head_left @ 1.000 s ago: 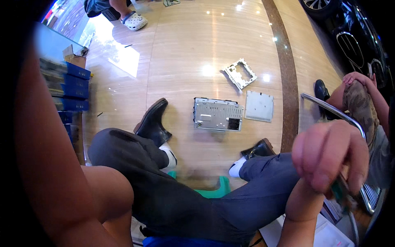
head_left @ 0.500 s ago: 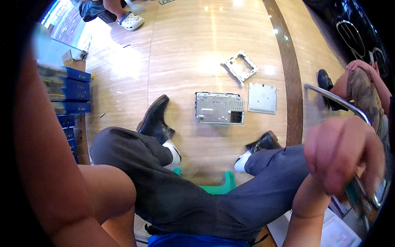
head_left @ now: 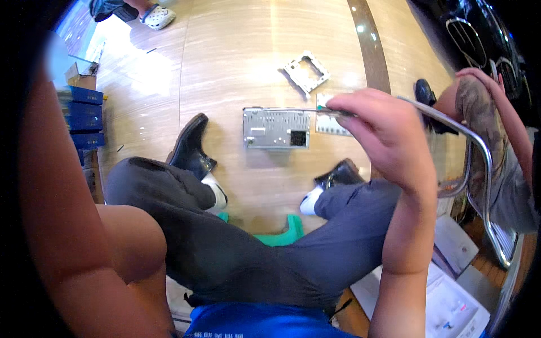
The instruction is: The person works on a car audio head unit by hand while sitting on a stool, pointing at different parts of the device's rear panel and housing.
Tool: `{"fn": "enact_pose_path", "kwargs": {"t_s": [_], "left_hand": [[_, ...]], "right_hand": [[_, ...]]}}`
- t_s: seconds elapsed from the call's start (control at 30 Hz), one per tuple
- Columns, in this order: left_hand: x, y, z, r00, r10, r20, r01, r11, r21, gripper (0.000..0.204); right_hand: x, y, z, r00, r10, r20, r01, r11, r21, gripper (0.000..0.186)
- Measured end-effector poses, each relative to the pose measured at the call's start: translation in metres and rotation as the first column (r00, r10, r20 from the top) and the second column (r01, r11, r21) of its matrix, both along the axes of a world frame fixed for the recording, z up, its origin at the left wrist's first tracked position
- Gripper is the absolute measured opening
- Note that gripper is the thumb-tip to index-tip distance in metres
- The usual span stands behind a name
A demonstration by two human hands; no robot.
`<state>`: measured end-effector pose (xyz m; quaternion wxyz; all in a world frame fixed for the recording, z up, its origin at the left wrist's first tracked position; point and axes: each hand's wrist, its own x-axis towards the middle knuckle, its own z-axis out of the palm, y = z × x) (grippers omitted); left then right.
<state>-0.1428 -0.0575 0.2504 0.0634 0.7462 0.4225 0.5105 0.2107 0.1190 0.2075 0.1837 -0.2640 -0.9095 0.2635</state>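
Observation:
My right hand (head_left: 375, 121) is closed around a screwdriver (head_left: 332, 112) with a bit of teal at its handle. The thin shaft points left, crossing in view over the far edge of a silver metal box unit (head_left: 270, 125), which lies on the floor with slots and a black connector block. Whether the tip touches the box I cannot tell. A flat light metal plate (head_left: 332, 125) lies to the right, partly hidden by my hand. Beyond it rests a square open metal frame (head_left: 293, 79). My left forearm rises along the left edge; its hand is out of sight.
Blue boxes (head_left: 85, 115) are stacked at the left. A chrome tube frame (head_left: 479, 138) stands at the right, beside a seated person (head_left: 479, 107). A white tray (head_left: 456, 304) with small parts is at the lower right. Another person's foot (head_left: 158, 17) shows far left.
My right hand has swung from the right side inward and away from me, bringing the screwdriver over the metal box. The whole view has shifted slightly, so the floor things appear further left and higher.

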Motion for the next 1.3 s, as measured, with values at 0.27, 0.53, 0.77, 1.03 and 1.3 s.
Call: {"fn": "enact_pose_path", "kwargs": {"t_s": [0.27, 0.53, 0.77, 1.03, 1.3], "left_hand": [[0.007, 0.013, 0.006, 0.999, -0.037, 0.016, 0.036, 0.999, 0.013, 0.069], [0.014, 0.0, -0.009, 0.996, -0.078, -0.037, 0.08, 0.996, 0.044, 0.069], [0.016, 0.014, 0.01, 0.994, -0.11, 0.015, 0.11, 0.993, 0.04, 0.07], [0.087, 0.089, 0.064, 0.94, -0.275, -0.201, 0.298, 0.95, 0.097, 0.069], [0.125, 0.16, -0.071, 0.986, 0.167, 0.029, -0.14, 0.899, -0.416, 0.055]], "right_hand": [[0.011, 0.007, -0.013, 0.994, -0.024, 0.106, 0.028, 0.999, -0.035, 0.012], [0.02, -0.017, -0.018, 0.985, -0.011, 0.173, 0.019, 0.999, -0.04, 0.014], [0.014, -0.012, -0.016, 0.955, -0.011, 0.295, 0.045, 0.993, -0.11, 0.015], [0.037, 0.017, -0.01, 0.945, -0.223, 0.238, 0.231, 0.973, -0.007, 0.018], [0.063, 0.031, -0.005, 0.86, -0.502, 0.096, 0.499, 0.865, 0.056, 0.015]]}}
